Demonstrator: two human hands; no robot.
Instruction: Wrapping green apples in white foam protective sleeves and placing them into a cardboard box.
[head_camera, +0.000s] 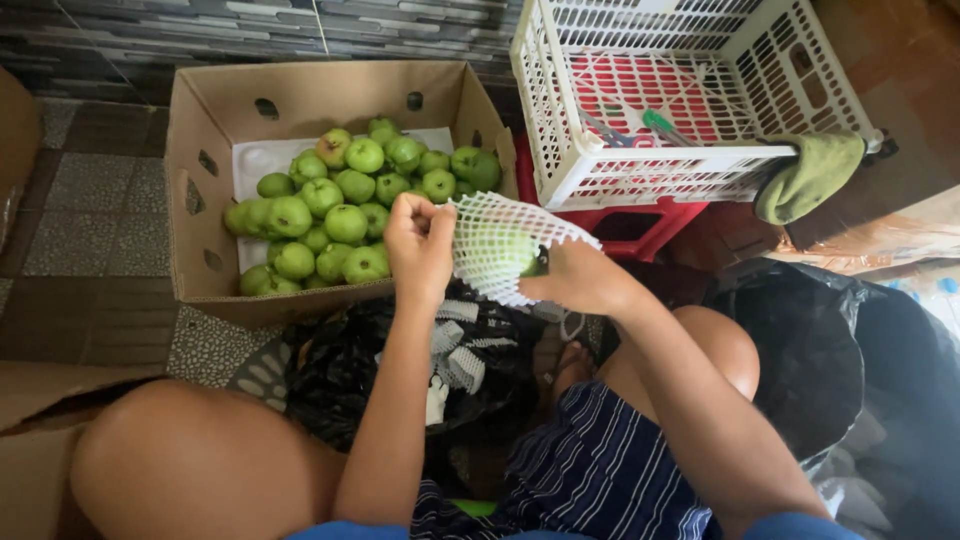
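At the frame's centre, both hands grip a white foam mesh sleeve (497, 245) around a green fruit (522, 255): the left hand (420, 243) pinches its edge, the right hand (575, 278) cups it. Behind, upper left, sits a brown cardboard box (190, 150) of green fruits; upper right, a white plastic crate (560, 150).

Even, soft daylight, moderately bright; shadows faint. Wide-angle bending at edges. Slight motion blur on hands; bottom-right corner dim, mild glare upper right

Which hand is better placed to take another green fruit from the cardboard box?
Probably the left hand. It is right beside the green fruits in the cardboard box, gripping only the foam net edge. The right hand is farther away, supporting the netted fruit.
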